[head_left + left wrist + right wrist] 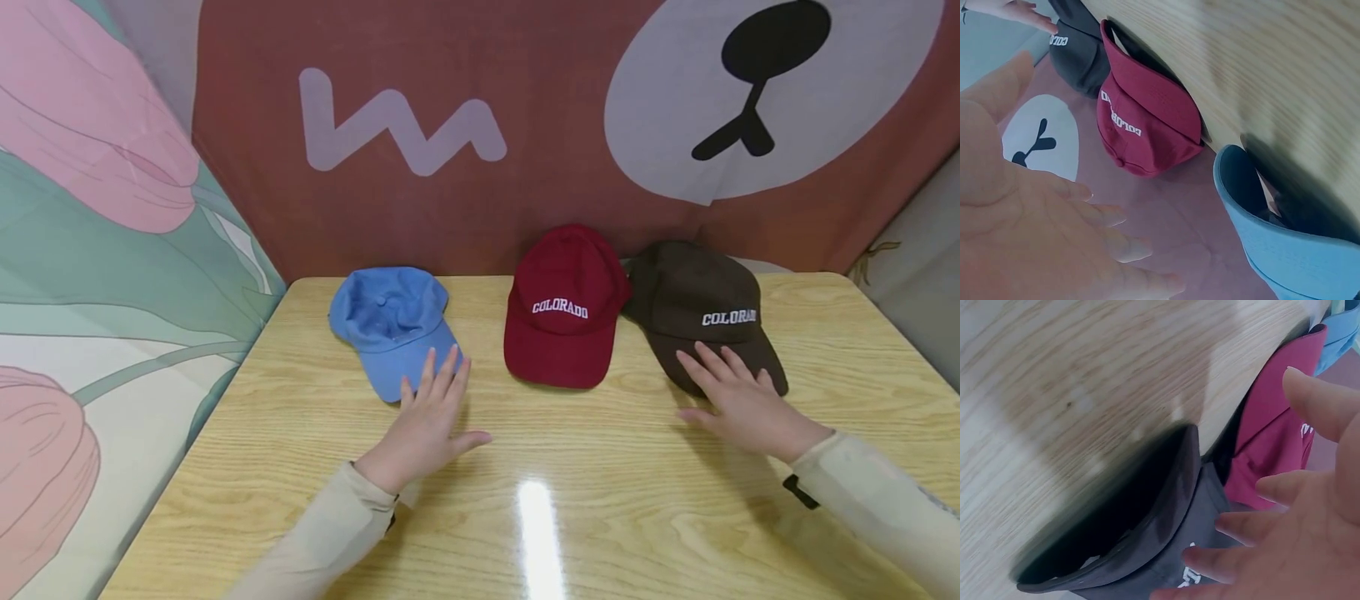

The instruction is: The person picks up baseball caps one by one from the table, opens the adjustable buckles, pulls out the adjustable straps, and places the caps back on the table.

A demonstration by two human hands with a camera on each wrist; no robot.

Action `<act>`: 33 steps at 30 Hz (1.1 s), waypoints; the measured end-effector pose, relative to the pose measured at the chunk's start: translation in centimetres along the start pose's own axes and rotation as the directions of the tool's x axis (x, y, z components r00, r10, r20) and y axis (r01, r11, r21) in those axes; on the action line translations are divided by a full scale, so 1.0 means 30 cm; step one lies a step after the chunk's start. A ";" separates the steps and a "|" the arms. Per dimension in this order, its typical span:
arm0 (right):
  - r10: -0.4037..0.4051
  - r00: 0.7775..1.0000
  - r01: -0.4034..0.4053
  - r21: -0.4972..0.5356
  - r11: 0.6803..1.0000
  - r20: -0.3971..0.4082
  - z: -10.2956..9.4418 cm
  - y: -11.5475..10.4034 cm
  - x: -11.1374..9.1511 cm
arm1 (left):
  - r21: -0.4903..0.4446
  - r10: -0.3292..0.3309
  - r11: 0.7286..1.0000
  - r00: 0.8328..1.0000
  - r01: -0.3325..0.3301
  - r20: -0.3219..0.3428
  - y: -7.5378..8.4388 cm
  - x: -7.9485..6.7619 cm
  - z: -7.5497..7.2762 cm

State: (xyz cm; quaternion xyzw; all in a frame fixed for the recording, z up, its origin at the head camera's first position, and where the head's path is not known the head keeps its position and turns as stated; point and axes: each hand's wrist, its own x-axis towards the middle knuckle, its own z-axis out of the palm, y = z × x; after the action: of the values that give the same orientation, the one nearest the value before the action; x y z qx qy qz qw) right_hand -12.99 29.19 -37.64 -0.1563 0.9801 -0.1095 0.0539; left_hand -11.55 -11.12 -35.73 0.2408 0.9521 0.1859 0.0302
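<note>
Three baseball caps lie in a row along the back of a wooden table. On the left is a light blue cap (pixel 386 321) with a dented crown, its brim toward the front. My left hand (pixel 426 429) is just in front of that brim, fingers spread and holding nothing. A dark red cap (pixel 566 308) lettered COLORADO sits in the middle. To its right, touching its side, is a dark brown cap (pixel 705 300) with the same lettering. Over this brown brim my right hand (pixel 738 408) reaches with spread fingers, its palm bare in the right wrist view.
The wooden table (pixel 592 467) has a bright light reflection near its front. Behind it hangs a brown cloth (pixel 540 142) printed with a bear's muzzle. A flower-printed cloth (pixel 135 275) hangs along the left side, and a grey cloth (pixel 918 267) on the right.
</note>
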 end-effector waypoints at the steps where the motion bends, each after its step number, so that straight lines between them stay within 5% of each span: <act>1: 0.003 1.000 -0.003 0.002 1.000 0.002 0.000 0.005 0.001 | -0.002 0.001 1.000 1.000 -0.001 -0.002 0.001 0.000 0.000; 17: 0.073 0.996 -0.073 0.006 0.997 0.054 -0.002 0.088 0.025 | -0.034 0.025 0.999 1.000 -0.026 -0.013 0.016 -0.001 0.007; 24: 0.095 0.995 -0.095 0.010 0.995 0.002 -0.011 0.108 0.039 | -0.034 0.034 0.999 0.999 -0.035 -0.016 0.016 -0.003 0.011; 33: 0.148 0.985 -0.147 -0.017 0.989 0.087 -0.031 0.157 0.056 | -0.027 0.022 0.999 1.000 -0.022 0.001 0.020 -0.001 0.013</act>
State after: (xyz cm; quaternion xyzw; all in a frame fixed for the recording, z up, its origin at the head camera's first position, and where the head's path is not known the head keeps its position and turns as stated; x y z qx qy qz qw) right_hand -16.10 33.21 -37.96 -0.0881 0.9863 -0.0932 0.1041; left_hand -11.21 -10.51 -35.88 0.2509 0.9468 0.1987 0.0321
